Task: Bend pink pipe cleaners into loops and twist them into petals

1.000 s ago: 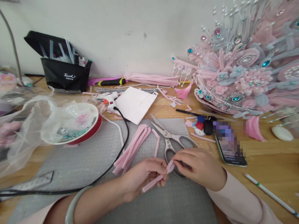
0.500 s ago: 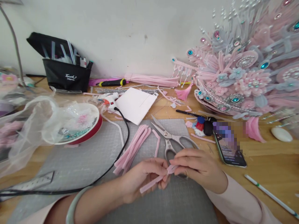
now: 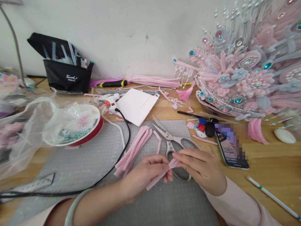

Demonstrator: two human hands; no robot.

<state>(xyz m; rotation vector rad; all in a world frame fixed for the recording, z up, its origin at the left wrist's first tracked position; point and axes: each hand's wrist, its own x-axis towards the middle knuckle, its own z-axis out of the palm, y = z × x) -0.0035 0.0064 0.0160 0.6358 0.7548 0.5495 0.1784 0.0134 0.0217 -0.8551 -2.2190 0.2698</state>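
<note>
Between my two hands, above the grey cutting mat, is a pale pink pipe cleaner. My left hand pinches it near its middle, and a straight tail sticks out below the fingers. My right hand grips the looped upper end between thumb and fingertips. Scissors lie partly open just beyond, their handles partly behind my right hand. A bundle of pink pipe cleaners rests left of the scissors, and one short bent piece lies between them.
A white glue gun trails a black cord across the mat. At left stands a red-rimmed bowl with beads and plastic bags. A black pouch is behind it. At right are a phone, keys and a large pink beaded headdress.
Both hands have shifted slightly right and up with the pink pipe cleaner. Its lower tail has moved right, and more of the scissor handle shows between the hands.
</note>
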